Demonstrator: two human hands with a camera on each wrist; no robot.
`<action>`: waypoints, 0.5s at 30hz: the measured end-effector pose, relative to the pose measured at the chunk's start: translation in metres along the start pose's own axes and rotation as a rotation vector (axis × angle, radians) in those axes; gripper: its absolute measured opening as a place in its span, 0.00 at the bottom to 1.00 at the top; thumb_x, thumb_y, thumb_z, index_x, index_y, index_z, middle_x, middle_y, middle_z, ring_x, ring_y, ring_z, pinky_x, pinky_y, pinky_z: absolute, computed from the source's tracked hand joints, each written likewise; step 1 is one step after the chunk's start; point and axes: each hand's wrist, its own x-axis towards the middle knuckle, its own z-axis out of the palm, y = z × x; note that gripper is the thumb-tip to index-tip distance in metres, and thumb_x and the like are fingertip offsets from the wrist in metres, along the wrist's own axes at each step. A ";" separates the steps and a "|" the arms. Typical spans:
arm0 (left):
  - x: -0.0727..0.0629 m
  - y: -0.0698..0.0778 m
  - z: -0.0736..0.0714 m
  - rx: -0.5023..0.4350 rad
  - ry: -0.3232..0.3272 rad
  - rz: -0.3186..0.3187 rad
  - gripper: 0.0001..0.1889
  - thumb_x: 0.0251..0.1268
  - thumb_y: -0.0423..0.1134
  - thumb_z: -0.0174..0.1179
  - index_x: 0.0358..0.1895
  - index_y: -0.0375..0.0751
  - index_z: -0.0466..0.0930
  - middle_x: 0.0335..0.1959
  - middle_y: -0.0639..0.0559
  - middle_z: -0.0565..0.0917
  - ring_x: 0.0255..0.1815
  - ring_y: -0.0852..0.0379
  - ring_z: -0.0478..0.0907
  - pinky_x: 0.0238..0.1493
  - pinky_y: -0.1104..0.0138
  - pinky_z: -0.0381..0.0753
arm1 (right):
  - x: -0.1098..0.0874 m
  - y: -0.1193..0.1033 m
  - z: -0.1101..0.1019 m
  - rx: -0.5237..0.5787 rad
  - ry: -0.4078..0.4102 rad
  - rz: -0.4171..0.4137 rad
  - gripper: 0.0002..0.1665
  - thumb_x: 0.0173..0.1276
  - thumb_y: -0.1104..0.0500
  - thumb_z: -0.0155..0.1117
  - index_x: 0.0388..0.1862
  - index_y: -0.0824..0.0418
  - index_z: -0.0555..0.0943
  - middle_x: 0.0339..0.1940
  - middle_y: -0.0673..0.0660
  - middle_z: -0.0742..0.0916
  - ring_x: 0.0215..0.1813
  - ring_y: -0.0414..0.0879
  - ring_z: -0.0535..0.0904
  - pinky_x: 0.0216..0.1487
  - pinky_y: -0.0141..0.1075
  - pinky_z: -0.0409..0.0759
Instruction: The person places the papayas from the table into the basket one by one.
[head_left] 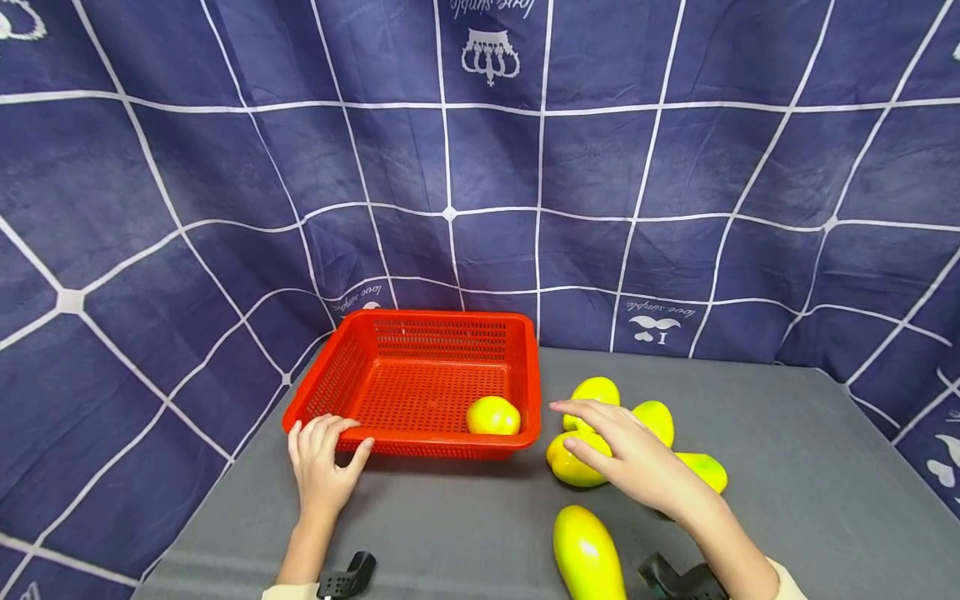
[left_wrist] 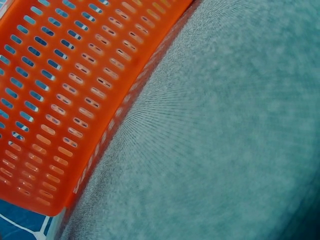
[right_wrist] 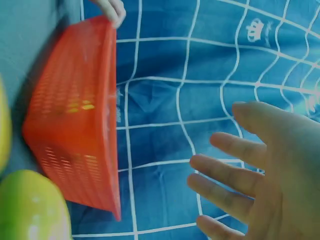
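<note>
My left hand [head_left: 324, 461] holds the near rim of a red plastic basket [head_left: 442, 445] at its left corner, fingers over the edge and thumb along the front. In the left wrist view the slotted basket wall [left_wrist: 75, 90] shows but the hand does not. One yellow mango [head_left: 492, 416] lies inside at the front right. My right hand [head_left: 637, 458] hovers right of the basket with fingers spread and nothing in them. Partly behind it are several yellow-green mangoes, among them a near one [head_left: 576, 462] and a far one [head_left: 597, 389].
A long mango [head_left: 588, 554] lies at the front of the grey tabletop [head_left: 450, 525]. Further right, another mango [head_left: 703, 472] is partly covered by the right forearm. A blue curtain with white lines [head_left: 495, 167] hangs behind and to the left.
</note>
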 end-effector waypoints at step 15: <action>0.002 -0.001 0.001 0.002 -0.006 -0.004 0.28 0.57 0.64 0.50 0.31 0.40 0.79 0.34 0.42 0.78 0.45 0.43 0.69 0.63 0.48 0.48 | -0.087 0.002 0.047 -0.171 -0.284 0.201 0.25 0.60 0.31 0.49 0.48 0.44 0.75 0.46 0.42 0.74 0.41 0.37 0.72 0.30 0.36 0.73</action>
